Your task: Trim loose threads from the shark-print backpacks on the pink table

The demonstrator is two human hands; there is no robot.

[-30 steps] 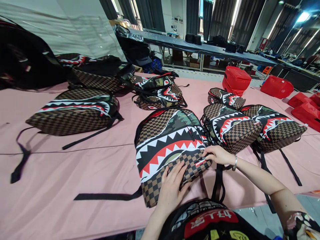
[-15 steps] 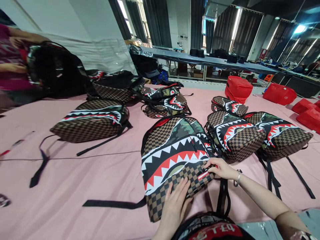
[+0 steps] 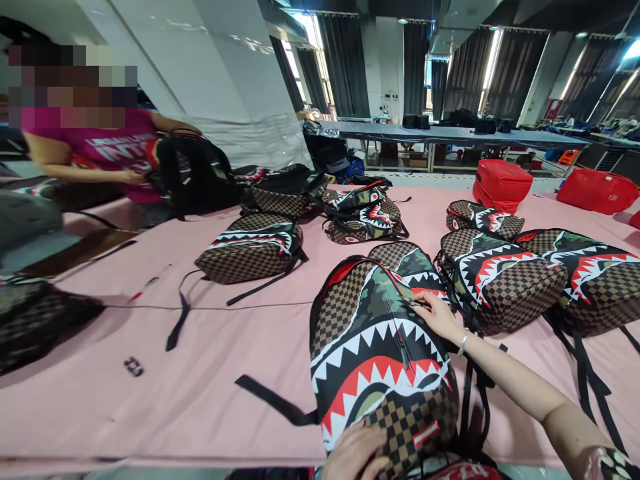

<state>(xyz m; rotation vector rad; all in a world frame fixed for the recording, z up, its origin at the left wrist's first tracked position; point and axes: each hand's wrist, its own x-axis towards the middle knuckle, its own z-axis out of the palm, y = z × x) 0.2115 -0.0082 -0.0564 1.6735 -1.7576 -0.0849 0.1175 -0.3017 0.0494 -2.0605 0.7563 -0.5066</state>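
Your right hand's (image 3: 437,319) grip is narrow, pinching a small dark item (image 3: 414,302), too small to name, over the shark-mouth backpack (image 3: 367,353) at lower centre of the frame. Your left hand (image 3: 356,453) lies loosely spread on its bottom end. The pink-covered bench (image 3: 210,400) carries everything; red bags (image 3: 501,185) sit upper right.

Fingers (image 3: 428,297) on shark-print backpack (image 3: 383,350), pink table (image 3: 190,400)

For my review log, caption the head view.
Left hand on checkered backpack, right hand at its edge, pink table beneath.
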